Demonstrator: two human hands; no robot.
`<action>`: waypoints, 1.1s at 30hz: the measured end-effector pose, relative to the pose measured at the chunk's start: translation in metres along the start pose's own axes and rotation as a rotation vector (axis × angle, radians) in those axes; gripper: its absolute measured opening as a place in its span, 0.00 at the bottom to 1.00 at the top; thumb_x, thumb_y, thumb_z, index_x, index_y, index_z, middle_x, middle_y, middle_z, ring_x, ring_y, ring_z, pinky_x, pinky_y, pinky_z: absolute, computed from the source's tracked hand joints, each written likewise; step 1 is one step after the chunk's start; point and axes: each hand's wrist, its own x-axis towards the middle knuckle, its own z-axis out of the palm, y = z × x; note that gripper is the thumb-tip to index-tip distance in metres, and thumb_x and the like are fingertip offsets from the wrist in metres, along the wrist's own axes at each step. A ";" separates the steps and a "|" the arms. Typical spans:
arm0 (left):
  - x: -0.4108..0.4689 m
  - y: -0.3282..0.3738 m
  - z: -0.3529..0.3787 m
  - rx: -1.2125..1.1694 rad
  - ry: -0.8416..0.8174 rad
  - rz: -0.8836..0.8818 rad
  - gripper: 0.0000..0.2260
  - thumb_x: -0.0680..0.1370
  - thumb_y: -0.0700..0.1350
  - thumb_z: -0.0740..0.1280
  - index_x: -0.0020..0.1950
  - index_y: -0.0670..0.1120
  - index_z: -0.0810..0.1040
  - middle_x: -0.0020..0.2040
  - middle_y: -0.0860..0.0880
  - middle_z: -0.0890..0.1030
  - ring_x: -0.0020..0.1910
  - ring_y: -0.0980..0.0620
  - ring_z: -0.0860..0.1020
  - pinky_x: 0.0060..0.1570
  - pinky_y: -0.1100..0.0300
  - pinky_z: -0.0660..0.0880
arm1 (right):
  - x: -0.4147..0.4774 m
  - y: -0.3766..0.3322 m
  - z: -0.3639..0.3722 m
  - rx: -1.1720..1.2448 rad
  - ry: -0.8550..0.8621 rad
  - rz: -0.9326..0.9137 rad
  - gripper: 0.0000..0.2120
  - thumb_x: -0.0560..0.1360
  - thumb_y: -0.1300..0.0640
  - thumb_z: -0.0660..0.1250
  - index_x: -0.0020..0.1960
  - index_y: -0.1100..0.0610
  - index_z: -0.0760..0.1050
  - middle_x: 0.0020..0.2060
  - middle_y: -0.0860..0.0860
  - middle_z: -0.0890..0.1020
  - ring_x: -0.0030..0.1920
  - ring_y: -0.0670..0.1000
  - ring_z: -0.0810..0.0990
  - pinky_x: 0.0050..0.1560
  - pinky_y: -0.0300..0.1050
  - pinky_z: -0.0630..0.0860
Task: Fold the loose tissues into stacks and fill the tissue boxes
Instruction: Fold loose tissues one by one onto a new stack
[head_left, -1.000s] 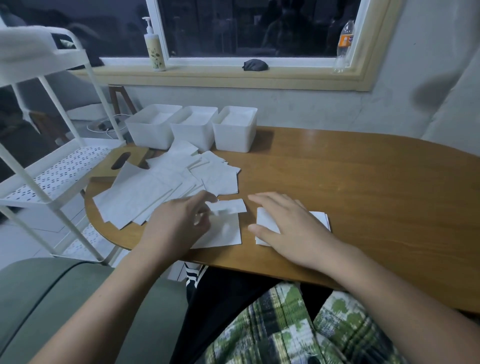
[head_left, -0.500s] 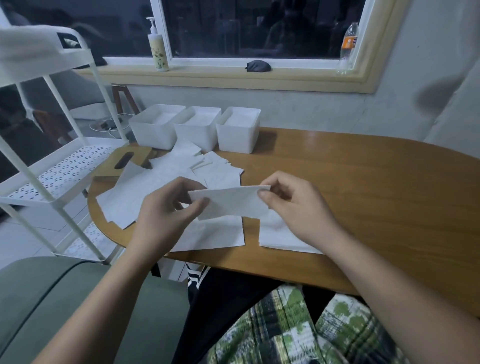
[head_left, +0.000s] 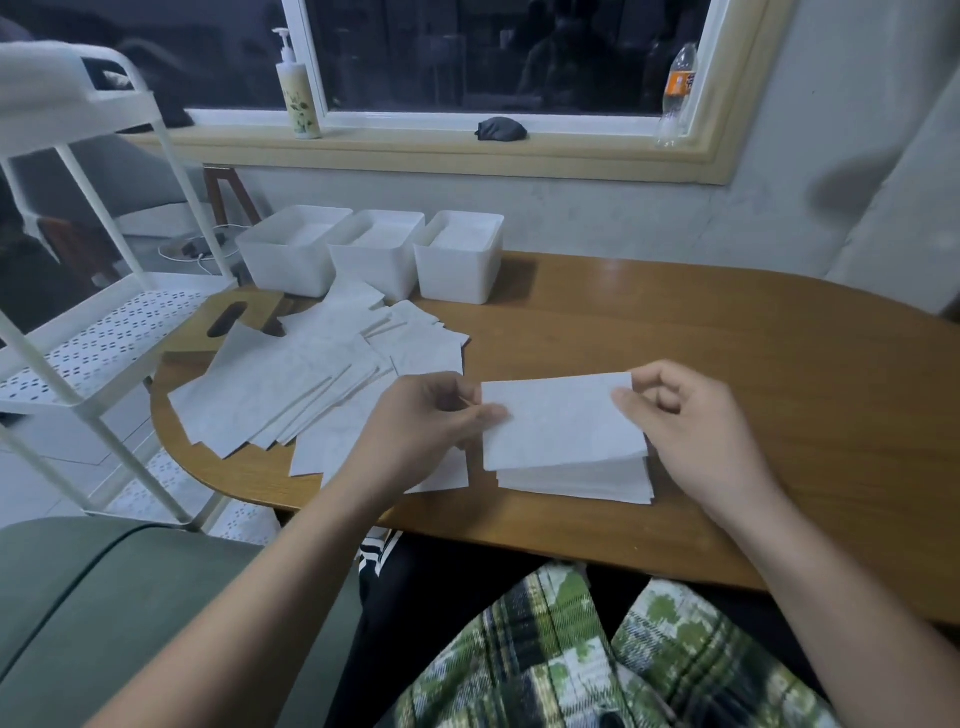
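Observation:
A folded white tissue is held flat just above a stack of folded tissues near the table's front edge. My left hand pinches the tissue's left edge and my right hand pinches its upper right corner. A heap of loose unfolded tissues spreads over the table's left end. Three white open tissue boxes stand in a row at the back left, with white tissue inside.
A wooden box lid with a slot lies at the table's far left, partly under the loose tissues. A white metal trolley stands left of the table. On the windowsill are a pump bottle, a dark object and a plastic bottle.
Both hands lifted one tissue off the table, folded it between them and carried it right, over the folded stack. A second ago my right hand lay flat on that stack.

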 end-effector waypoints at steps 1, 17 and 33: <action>0.003 -0.001 0.003 0.031 -0.019 -0.013 0.14 0.76 0.53 0.80 0.45 0.44 0.85 0.33 0.52 0.84 0.33 0.57 0.79 0.38 0.68 0.71 | -0.002 0.004 -0.003 -0.026 0.008 0.008 0.06 0.81 0.54 0.73 0.47 0.53 0.80 0.24 0.45 0.70 0.30 0.46 0.65 0.35 0.45 0.63; 0.019 0.001 0.027 0.500 -0.028 0.032 0.17 0.73 0.58 0.82 0.49 0.54 0.76 0.40 0.55 0.83 0.37 0.56 0.81 0.23 0.67 0.73 | -0.023 0.021 -0.002 -0.383 -0.018 0.023 0.10 0.79 0.55 0.75 0.60 0.47 0.81 0.32 0.46 0.79 0.36 0.45 0.79 0.37 0.32 0.69; -0.039 -0.053 -0.035 0.642 0.137 0.359 0.08 0.77 0.54 0.78 0.52 0.58 0.82 0.51 0.61 0.79 0.51 0.56 0.76 0.48 0.53 0.77 | -0.044 -0.012 0.041 -0.420 -0.161 -0.350 0.07 0.82 0.55 0.70 0.59 0.50 0.82 0.53 0.38 0.78 0.58 0.43 0.75 0.65 0.41 0.65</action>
